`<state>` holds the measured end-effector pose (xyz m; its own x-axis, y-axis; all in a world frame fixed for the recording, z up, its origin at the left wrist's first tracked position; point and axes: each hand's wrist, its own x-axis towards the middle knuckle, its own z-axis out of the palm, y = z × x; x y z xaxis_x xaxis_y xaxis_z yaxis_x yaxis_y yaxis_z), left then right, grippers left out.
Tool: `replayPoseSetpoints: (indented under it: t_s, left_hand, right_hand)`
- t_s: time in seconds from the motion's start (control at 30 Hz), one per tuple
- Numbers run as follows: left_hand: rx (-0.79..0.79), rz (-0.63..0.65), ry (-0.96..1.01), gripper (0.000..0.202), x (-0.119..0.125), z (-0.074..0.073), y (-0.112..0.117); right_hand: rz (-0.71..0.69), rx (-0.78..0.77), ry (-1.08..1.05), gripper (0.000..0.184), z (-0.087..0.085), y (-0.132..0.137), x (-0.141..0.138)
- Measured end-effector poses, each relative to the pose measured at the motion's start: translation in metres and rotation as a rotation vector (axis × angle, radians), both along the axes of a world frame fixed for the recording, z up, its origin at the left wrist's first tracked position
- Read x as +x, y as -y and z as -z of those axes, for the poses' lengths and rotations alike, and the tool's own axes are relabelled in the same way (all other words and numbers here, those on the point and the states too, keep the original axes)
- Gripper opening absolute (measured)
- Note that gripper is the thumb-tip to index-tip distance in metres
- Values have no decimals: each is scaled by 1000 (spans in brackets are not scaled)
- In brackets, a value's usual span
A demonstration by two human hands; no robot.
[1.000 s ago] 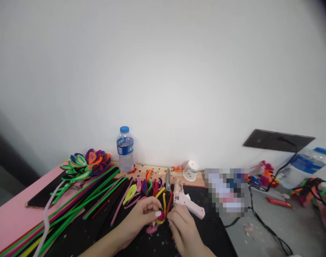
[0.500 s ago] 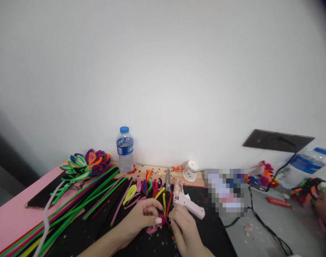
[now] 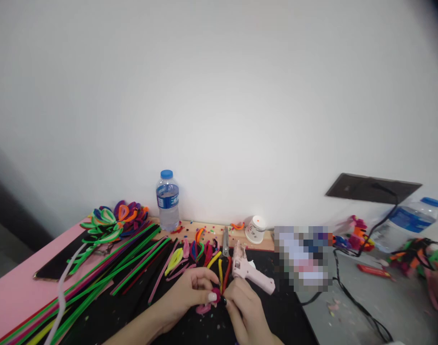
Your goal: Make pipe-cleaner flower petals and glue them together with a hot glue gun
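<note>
Head view, items listed from left to right. At far left, a dark phone (image 3: 55,268) lies flat on the pink table edge (image 3: 14,292), with a white chenille stem (image 3: 63,287) curving across it. Beside it, long pipe cleaners (image 3: 111,270) in green, purple and black run diagonally over the black mat (image 3: 287,311). Behind them sits a pile of looped pipe-cleaner petals (image 3: 114,220) in green, purple and orange. A water bottle (image 3: 167,200) with a blue cap stands upright against the wall. In front of it, short folded petals (image 3: 195,251) of yellow, pink and red lie on the mat.

The left hand (image 3: 188,294) is curled, thumb and fingertips pinching a small magenta pipe-cleaner coil (image 3: 216,294), which sits low at the centre, just above the mat. The right hand (image 3: 244,311) meets it from the other side, fingers closed on the same coil; the two hands touch at the fingertips. A pink petal piece (image 3: 203,309) lies just under the left hand.

Behind the hands lie scissors (image 3: 225,242) and a pink glue gun (image 3: 251,273), the gun just beside the right hand. A small white cup (image 3: 256,229) stands near the wall. Farther right, a black cable (image 3: 351,297) crosses the grey surface, past a second bottle (image 3: 406,225) lying on its side.
</note>
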<state>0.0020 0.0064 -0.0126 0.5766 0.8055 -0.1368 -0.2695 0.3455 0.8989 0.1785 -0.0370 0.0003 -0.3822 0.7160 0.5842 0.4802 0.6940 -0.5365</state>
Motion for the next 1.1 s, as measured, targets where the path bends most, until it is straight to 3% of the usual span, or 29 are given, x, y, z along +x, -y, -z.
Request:
replayPoseSetpoints:
  t_s: [0.3, 1.1]
  left_hand:
    - [17, -19, -34, 34, 1, -1, -1]
    - [55, 10, -45, 30, 1, -4, 1]
  right_hand:
    - [74, -4, 4, 16, -6, 0, 3]
    - [61, -103, 51, 16, -2, -1, 7]
